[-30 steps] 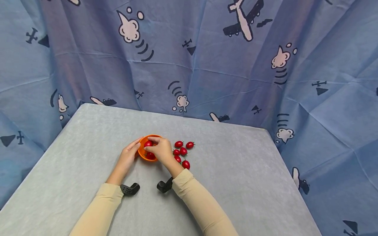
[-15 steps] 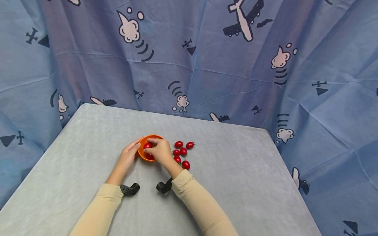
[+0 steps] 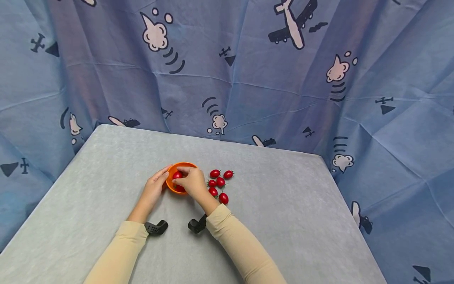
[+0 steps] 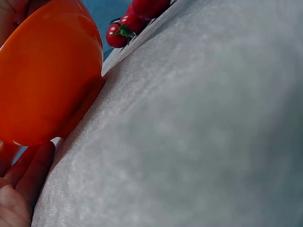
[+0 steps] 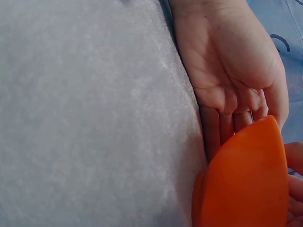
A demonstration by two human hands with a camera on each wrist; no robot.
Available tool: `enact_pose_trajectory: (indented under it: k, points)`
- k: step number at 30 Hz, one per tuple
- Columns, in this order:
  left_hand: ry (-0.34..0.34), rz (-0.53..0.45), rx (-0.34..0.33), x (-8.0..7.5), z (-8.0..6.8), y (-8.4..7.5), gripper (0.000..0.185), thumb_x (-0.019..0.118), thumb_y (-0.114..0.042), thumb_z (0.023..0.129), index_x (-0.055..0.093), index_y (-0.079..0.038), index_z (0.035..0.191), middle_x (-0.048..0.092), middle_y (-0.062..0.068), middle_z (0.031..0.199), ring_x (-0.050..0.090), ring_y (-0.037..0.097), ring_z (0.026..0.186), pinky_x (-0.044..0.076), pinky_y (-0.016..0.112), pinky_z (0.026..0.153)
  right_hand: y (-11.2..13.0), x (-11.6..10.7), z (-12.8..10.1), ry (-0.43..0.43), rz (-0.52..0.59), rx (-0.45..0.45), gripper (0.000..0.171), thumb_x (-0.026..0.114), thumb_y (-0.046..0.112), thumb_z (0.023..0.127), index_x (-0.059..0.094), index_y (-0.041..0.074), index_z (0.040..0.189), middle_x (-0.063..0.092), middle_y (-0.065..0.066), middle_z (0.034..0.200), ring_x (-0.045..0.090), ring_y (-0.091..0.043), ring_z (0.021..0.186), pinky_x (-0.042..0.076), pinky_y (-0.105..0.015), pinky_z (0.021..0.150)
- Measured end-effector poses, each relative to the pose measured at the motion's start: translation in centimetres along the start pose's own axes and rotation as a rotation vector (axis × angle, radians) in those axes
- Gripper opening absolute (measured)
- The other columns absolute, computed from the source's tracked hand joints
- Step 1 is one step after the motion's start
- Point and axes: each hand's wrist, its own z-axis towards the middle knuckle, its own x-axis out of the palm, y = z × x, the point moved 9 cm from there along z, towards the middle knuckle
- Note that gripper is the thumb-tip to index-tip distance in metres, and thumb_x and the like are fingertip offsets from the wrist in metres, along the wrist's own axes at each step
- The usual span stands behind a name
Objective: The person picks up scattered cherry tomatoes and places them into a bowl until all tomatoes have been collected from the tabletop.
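An orange bowl [image 3: 171,185] sits on the table with red cherry tomatoes inside. My left hand [image 3: 154,187] lies along its left outer wall, fingers extended and thumb beside the rim. In the right wrist view the left hand's palm [image 5: 232,56] faces the bowl [image 5: 246,179], which hides its fingertips. My right hand [image 3: 193,182] reaches in over the right rim, thumb and forefinger on either side of a cherry tomato [image 3: 176,175]. Another cherry tomato [image 3: 180,189] shows below the thumb. The hand covers part of the bowl's inside.
Several loose cherry tomatoes [image 3: 220,182] with green stems lie just right of the bowl, near the right wrist. The grey table [image 3: 283,205] ends at a blue curtain [image 3: 198,59] behind. Black wrist devices [image 3: 156,228] are worn on both forearms.
Over the last second my right hand has shifted slightly left and lower in the bowl with the tomato. Left hand and bowl stay in place.
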Motion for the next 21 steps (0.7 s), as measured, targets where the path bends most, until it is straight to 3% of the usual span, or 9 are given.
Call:
enact_pose_trajectory:
  k: [10, 17, 21]
  points:
    - [0.005, 0.015, 0.008, -0.03, -0.06, -0.04, 0.048, 0.041, -0.030, 0.108, 0.042, -0.011, 0.152, 0.040, 0.006, 0.159, 0.039, 0.018, 0.144, 0.042, 0.006, 0.099, 0.12, -0.17, 0.02, 0.004, 0.013, 0.002, 0.040, 0.083, 0.017, 0.081, 0.074, 0.009, 0.119, 0.074, -0.006, 0.118, 0.065, -0.021, 0.113, 0.058, -0.029, 0.094]
    - [0.011, -0.009, 0.027, 0.09, 0.16, 0.10, 0.048, 0.041, -0.028, 0.108, 0.042, -0.009, 0.151, 0.042, 0.006, 0.157, 0.048, 0.004, 0.133, 0.043, 0.004, 0.097, 0.07, -0.19, 0.04, 0.002, 0.010, -0.009, 0.040, 0.083, 0.015, 0.081, 0.074, 0.010, 0.120, 0.075, -0.005, 0.117, 0.070, -0.019, 0.105, 0.059, -0.023, 0.086]
    - [0.009, -0.004, 0.026, 0.07, 0.18, 0.14, 0.048, 0.040, -0.028, 0.108, 0.042, -0.009, 0.152, 0.041, 0.006, 0.158, 0.044, 0.012, 0.139, 0.042, 0.003, 0.096, -0.05, -0.44, -0.10, 0.003, 0.043, 0.010, 0.040, 0.083, 0.014, 0.081, 0.073, 0.009, 0.120, 0.074, -0.007, 0.117, 0.070, -0.020, 0.106, 0.059, -0.024, 0.087]
